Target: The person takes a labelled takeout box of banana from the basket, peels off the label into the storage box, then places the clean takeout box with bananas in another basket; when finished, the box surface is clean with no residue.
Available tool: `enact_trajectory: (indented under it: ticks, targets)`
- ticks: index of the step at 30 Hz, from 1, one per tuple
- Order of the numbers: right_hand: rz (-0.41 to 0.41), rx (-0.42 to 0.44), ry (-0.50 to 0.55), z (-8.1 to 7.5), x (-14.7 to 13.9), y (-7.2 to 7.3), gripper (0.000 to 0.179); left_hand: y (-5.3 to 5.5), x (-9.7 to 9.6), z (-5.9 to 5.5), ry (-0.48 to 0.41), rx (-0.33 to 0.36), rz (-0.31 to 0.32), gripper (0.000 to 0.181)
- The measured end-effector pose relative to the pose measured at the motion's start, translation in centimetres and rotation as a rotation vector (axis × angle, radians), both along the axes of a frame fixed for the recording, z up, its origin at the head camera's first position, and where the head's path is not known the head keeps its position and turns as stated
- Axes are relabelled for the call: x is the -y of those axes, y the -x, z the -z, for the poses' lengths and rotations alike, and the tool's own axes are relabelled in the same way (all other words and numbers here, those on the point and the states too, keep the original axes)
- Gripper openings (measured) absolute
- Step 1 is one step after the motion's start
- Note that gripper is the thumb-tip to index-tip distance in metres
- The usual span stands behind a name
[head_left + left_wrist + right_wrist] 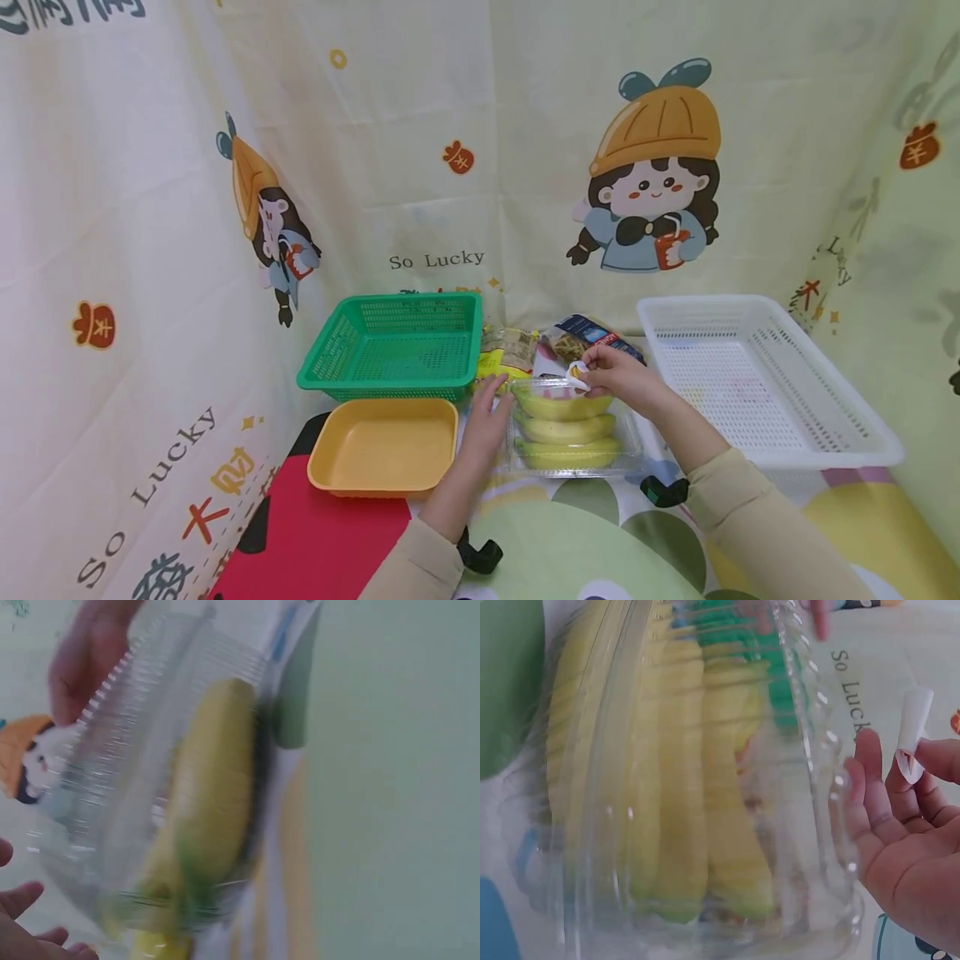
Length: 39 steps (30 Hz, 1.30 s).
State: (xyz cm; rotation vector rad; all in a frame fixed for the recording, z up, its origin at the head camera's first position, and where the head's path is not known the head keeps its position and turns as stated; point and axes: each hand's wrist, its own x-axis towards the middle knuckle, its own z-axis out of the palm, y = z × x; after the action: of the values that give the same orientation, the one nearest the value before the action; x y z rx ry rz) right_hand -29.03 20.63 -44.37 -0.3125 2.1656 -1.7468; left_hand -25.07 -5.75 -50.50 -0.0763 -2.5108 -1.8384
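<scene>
The left hand [487, 421] rests with straight, relaxed fingers against the clear clamshell box [573, 429] at its 9 o'clock side. The right hand [618, 379], at 12 o'clock, pinches a small white label [577, 372] at the rim. The box lies on the table between yellow tray [382, 446] and white basket [765, 383]; its bananas [566, 431] run 9 to 3 o'clock.

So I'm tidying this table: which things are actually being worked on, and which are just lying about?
In hand:
clear banana box
white sticker, pinched by right hand
left hand, steadying the box

Lying about:
green basket
yellow tray
white basket
snack packets
</scene>
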Motion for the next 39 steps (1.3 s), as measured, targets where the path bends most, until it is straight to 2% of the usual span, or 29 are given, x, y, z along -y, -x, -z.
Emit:
enact_trajectory:
  ticks: [4,7,9,12,16,22,27,31,35,39]
  targets:
    - [-0.01,0.019,0.025,-0.1,0.3,-0.1,0.035,-1.5,1.6,-2.6,0.029,-0.101,0.137,0.038]
    - [0.003,0.036,0.014,0.0,0.5,-0.1,0.037,-2.1,3.6,-3.8,0.025,-0.118,0.207,0.034]
    - [0.016,0.04,-0.001,0.1,0.5,-0.1,0.038,-2.2,5.2,-4.3,0.046,-0.103,0.222,0.032]
    - [0.033,0.032,-0.019,0.4,0.5,-0.1,0.04,-2.1,7.6,-4.6,0.112,-0.068,0.186,0.03]
    - [0.027,0.017,-0.022,0.6,0.4,-0.1,0.04,-1.6,10.9,-4.8,0.176,-0.035,0.122,0.031]
    - [0.011,-0.009,-0.052,0.9,0.3,-0.2,0.041,-1.2,15.7,-4.9,0.217,0.053,0.063,0.035]
    - [-0.005,-0.012,-0.01,1.4,-0.1,-0.2,0.045,-1.3,19.6,-4.6,0.222,0.046,0.028,0.037]
    - [-0.009,-0.004,0.056,1.7,-0.3,-0.2,0.045,-1.5,22.8,-4.3,0.15,0.033,0.061,0.043]
    - [0.058,-0.006,0.079,1.7,-0.2,-0.4,0.041,-1.6,25.7,-3.5,0.065,0.062,0.086,0.054]
    - [0.092,-0.016,0.098,1.6,0.1,-0.5,0.038,-1.6,27.9,-2.4,0.0,0.095,0.048,0.06]
